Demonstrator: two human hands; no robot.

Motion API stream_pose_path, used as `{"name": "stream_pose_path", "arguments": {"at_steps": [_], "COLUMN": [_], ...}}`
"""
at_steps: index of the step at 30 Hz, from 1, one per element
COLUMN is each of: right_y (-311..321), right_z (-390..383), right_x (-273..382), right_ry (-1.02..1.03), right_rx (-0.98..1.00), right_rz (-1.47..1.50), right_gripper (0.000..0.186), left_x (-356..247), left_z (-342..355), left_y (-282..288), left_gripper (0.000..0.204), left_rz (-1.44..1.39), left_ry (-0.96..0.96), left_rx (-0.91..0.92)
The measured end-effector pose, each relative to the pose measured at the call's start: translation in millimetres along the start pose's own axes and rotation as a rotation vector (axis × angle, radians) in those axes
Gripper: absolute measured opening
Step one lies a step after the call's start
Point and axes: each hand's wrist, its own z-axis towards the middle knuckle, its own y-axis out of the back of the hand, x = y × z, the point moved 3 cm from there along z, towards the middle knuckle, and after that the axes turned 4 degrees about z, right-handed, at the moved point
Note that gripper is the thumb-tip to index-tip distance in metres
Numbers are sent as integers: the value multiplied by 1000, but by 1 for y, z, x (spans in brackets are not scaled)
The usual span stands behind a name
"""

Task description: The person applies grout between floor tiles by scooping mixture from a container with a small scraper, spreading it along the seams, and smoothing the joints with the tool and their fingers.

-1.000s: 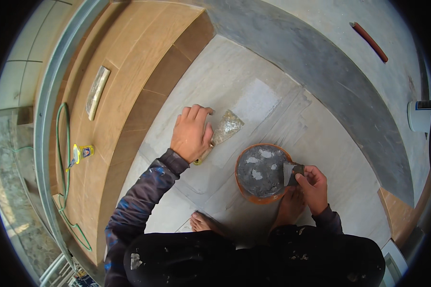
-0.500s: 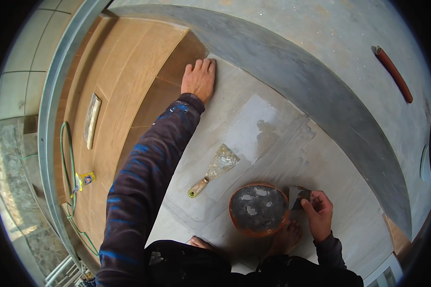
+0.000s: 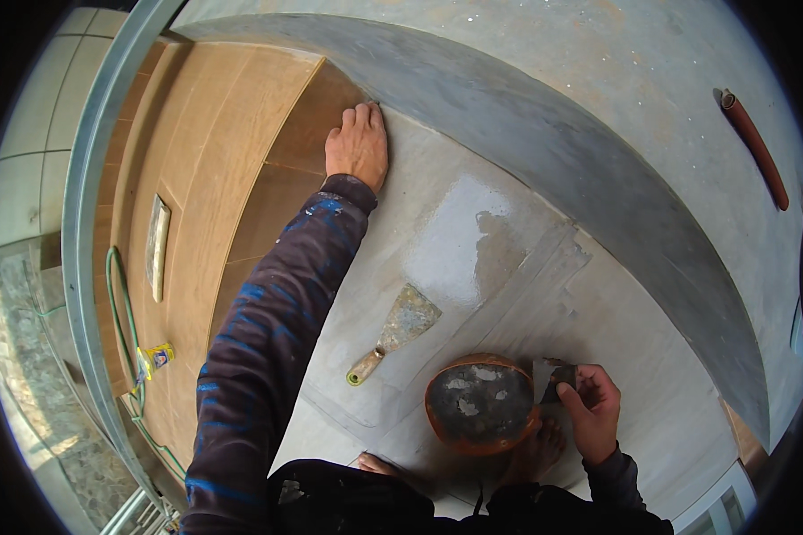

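My left hand [image 3: 359, 143] is stretched far forward and lies flat, fingers apart, on the light tile by the edge of the brown wood-look tiles [image 3: 214, 169]. It holds nothing. My right hand [image 3: 589, 406] grips a small grey-smeared scraper [image 3: 553, 376] just right of a round orange bowl [image 3: 482, 403] holding grey filler. A wide putty knife [image 3: 394, 333] with a wooden handle lies loose on the light floor [image 3: 473, 241] between my arms, its blade coated in grey paste.
A grey curved band [image 3: 598, 169] sweeps across the floor beyond the wet patch. An orange pipe piece [image 3: 754, 147] lies at far right. A green hose [image 3: 120, 339], a small yellow packet [image 3: 156, 357] and a long tool [image 3: 156, 245] rest on the brown tiles. My bare foot [image 3: 375, 464] shows below.
My left hand let go of the putty knife, which now lies on the floor, and reached far forward to the tile edge. My right hand stayed beside the bowl with the scraper.
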Motion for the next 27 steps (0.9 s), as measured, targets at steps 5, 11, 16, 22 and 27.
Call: {"name": "stream_pose_path", "arguments": {"at_steps": [5, 11, 16, 22, 27], "right_y": [-1, -4, -2, -4, -2], "right_z": [2, 5, 8, 12, 13], "right_x": [0, 0, -8, -10, -7], "right_ry": [-23, -17, -19, -23, -22], "right_rx": [1, 14, -5, -2, -3], "right_rz": [-10, -11, -7, -6, -19], "right_gripper": [19, 19, 19, 19, 20], "left_x": [-17, -22, -19, -13, -10], "left_z": [-5, -5, -5, -4, -8], "left_y": [7, 2, -2, -8, -3], "left_gripper": [55, 61, 63, 61, 60], "left_rz": [-312, -487, -487, -288, -177], "left_ry": [230, 304, 367, 297, 230], "left_rx": [119, 107, 172, 155, 232]}}
